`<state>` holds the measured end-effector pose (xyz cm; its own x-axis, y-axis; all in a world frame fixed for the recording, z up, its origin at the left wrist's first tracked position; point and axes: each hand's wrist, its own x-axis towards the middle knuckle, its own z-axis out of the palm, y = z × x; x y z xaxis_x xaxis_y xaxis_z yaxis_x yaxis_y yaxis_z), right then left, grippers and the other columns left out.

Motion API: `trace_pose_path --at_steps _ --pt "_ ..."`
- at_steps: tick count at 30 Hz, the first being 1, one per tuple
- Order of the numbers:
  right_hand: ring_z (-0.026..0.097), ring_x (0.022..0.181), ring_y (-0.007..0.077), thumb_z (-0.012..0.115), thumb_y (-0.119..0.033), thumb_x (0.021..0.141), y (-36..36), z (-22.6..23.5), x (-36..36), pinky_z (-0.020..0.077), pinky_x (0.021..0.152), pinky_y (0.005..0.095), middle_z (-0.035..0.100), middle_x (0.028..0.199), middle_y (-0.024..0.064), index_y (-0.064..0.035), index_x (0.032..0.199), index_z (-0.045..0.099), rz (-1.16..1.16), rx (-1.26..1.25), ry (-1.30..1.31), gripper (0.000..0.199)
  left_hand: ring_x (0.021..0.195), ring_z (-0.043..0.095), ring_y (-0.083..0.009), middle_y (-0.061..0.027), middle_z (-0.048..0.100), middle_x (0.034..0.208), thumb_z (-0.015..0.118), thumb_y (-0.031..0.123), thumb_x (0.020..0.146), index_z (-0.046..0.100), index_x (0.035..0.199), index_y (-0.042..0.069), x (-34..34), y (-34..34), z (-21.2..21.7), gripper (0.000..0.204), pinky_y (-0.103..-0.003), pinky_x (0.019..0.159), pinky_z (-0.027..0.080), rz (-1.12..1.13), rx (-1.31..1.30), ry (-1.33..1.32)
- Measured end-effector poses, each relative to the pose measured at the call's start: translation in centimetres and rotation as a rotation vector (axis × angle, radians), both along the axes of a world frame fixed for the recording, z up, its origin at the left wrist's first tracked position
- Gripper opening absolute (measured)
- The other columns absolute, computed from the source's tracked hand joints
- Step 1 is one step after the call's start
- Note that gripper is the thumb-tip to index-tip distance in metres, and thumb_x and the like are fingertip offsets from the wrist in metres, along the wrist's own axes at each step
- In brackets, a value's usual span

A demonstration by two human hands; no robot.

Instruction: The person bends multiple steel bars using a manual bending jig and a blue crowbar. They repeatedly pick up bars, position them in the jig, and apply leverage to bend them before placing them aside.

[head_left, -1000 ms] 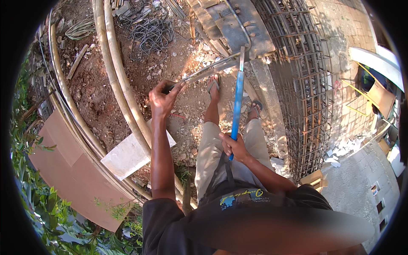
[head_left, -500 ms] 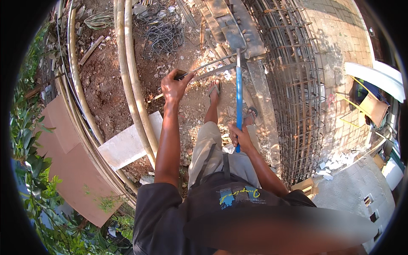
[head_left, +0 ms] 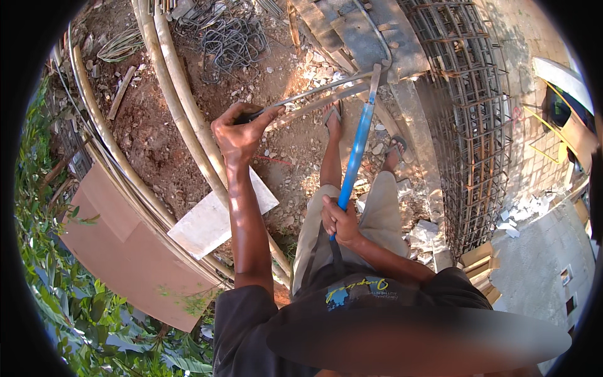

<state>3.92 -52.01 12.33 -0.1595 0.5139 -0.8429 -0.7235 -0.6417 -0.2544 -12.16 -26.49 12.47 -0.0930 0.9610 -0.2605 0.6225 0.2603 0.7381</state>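
My left hand (head_left: 242, 129) is closed around the near end of a thin steel rod (head_left: 314, 92). From there the rod runs up and to the right, then curves back along a metal-topped board (head_left: 352, 28) with short pegs. My right hand (head_left: 340, 220) grips the lower part of a blue-handled bending bar (head_left: 357, 151). The bar's flat bare-metal tip meets the rod beside its curve, at the near edge of the board. Below the rod a wooden plank (head_left: 320, 108) slants toward my left hand.
A long rebar cage (head_left: 468, 125) lies to the right. Bamboo poles (head_left: 179, 94) curve along the left, over a pale board (head_left: 204, 226). Tangled wire (head_left: 232, 44) rests on the rubble-strewn soil farther off. A brown sheet (head_left: 138, 251) lies near the plants.
The blue bar has gone from nearly upright in the picture to slanted, its handle end swung left with my right hand. My left hand still holds the rod. The whole view has shifted.
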Motion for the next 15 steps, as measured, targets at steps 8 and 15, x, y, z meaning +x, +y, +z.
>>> trace_pose_path --at_steps 8,15 --pt "0.042 0.033 0.0122 0.069 -0.032 0.103 0.2 -0.3 0.4 0.0328 0.034 0.0285 0.041 0.044 -0.0005 -0.0170 0.060 0.039 0.020 0.063 -0.032 0.054 0.060 0.062 -0.0112 -0.0063 0.076 0.073 0.097 0.030 0.075 0.079 0.084 0.001 1.1 0.3 0.5 0.035 -0.029 0.059 0.051 -0.006 -0.027 0.004" --pt "0.042 0.034 0.0105 0.074 -0.032 0.100 -3.2 1.9 8.8 0.0333 0.034 0.0285 0.044 0.046 -0.0016 -0.0133 0.063 0.047 0.285 0.187 -0.359 0.050 0.082 0.077 -0.0232 -0.0082 0.081 0.094 0.088 0.049 0.079 0.082 0.097 0.011 2.7 -5.8 6.1 0.043 -0.043 0.078 0.060 -0.062 0.025 0.324"
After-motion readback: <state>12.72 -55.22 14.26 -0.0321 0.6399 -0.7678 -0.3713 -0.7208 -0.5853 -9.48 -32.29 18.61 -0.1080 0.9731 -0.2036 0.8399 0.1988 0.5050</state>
